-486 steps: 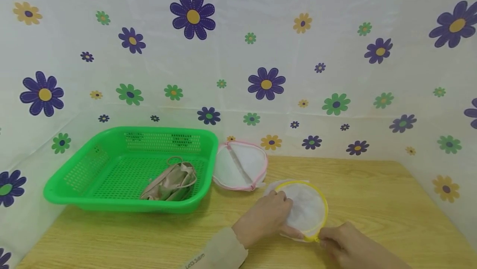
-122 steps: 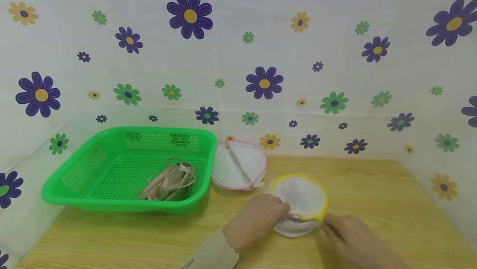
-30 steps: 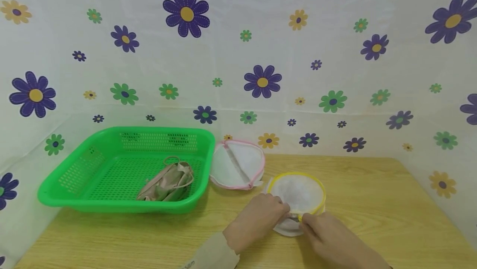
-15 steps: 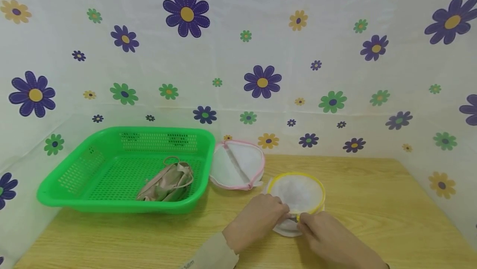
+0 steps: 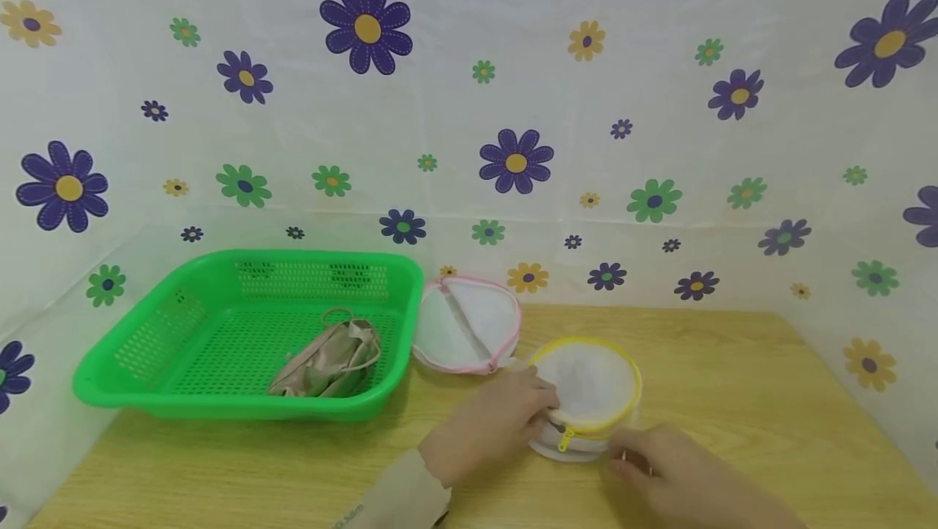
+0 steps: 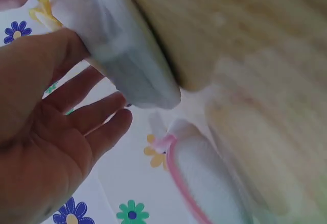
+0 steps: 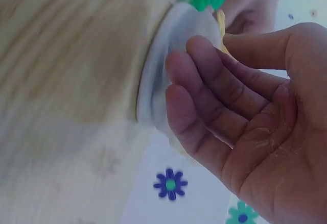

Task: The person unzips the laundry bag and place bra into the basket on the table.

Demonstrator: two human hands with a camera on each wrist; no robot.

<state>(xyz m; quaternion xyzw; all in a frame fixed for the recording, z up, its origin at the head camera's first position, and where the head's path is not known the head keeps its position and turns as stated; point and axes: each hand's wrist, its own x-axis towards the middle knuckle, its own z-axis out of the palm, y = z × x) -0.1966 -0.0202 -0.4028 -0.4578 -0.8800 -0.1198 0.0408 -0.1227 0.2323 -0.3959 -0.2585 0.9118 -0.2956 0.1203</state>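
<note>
A round white mesh laundry bag (image 5: pixel 586 382) with a yellow zip rim lies on the wooden table in the head view. My left hand (image 5: pixel 506 415) pinches its near-left rim between thumb and index finger; the other fingers extend loosely in the left wrist view. Hanging at the bag's front is the yellow zip pull (image 5: pixel 565 439), beside a small dark gap in the zip at the left fingertips. My right hand (image 5: pixel 677 464) is just right of the bag, apart from the pull. Its fingers (image 7: pixel 191 114) are loosely bent with nothing held.
A second laundry bag (image 5: pixel 469 330) with pink trim lies behind, beside the green plastic basket (image 5: pixel 249 407). In the basket is a crumpled beige fabric item (image 5: pixel 330 362) with straps. A white flower-print sheet (image 5: pixel 440 106) stands behind the table.
The right hand has drawn the zip pull leftward along the front rim, then let go and moved right. My left hand has shifted slightly left, and the pull now shows.
</note>
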